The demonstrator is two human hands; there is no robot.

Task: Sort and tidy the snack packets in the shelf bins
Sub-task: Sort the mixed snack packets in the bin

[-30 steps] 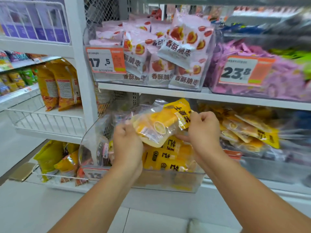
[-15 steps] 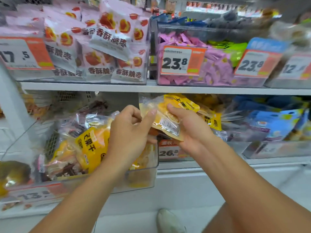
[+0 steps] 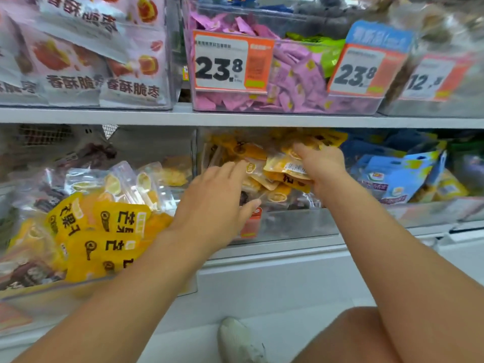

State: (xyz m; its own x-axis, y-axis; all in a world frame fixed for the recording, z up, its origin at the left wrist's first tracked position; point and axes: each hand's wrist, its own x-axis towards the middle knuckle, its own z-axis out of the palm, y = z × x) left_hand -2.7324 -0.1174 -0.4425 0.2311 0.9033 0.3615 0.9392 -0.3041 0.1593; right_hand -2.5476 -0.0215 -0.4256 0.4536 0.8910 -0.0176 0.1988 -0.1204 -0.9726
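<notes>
While both forearms stretch forward toward the lower shelf, I see the right hand (image 3: 320, 167) reaching deepest, palm down on a yellow snack packet (image 3: 286, 166) that lies atop the heap in the middle clear bin (image 3: 288, 224). Its fingers lie fairly straight over the packet; whether the thumb pinches underneath I cannot tell. My left hand (image 3: 214, 203) hovers just left of it at the bin's front edge, fingers extended and loosely spread, thumb out to the side, gripping nothing. More yellow mango packets (image 3: 104, 231) fill the tilted bin to the left. Pink packets (image 3: 288, 82) sit in the upper bin behind an orange price tag (image 3: 230, 62).
</notes>
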